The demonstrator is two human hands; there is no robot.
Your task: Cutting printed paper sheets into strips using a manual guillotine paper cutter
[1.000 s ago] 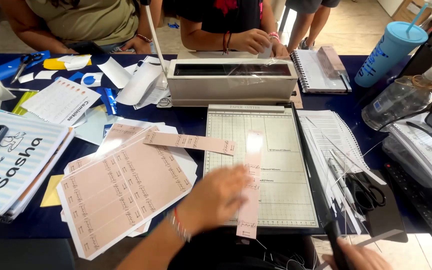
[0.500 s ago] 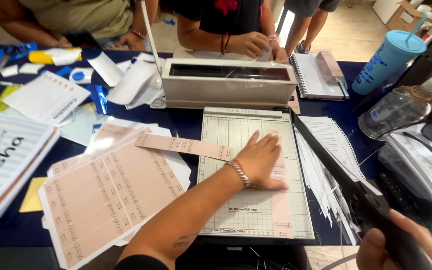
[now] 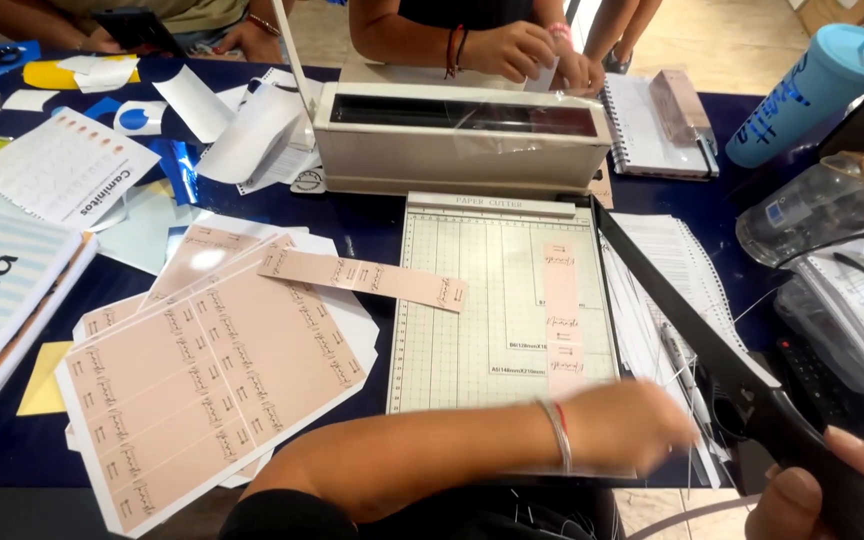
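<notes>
fingers of the left hand (image 3: 642, 425) are blurred at the near right corner of the paper cutter (image 3: 502, 300), so i cannot tell their spread; the right hand (image 3: 832, 490) is clamped on the raised blade arm (image 3: 692, 310). a pink strip (image 3: 562, 305) lies along the cutting edge. left where it is, that hand could be caught under the blade, or nudge the strip askew. white sheets (image 3: 667, 260) crowd the blade's far side, another pink strip (image 3: 362, 277) overhangs the cutter's left edge, and a binding machine (image 3: 457, 140) stands behind on the bench (image 3: 382, 225).

Left hand (image 3: 632, 425) slid off pink strip (image 3: 560, 310) toward cutter's near edge.
</notes>
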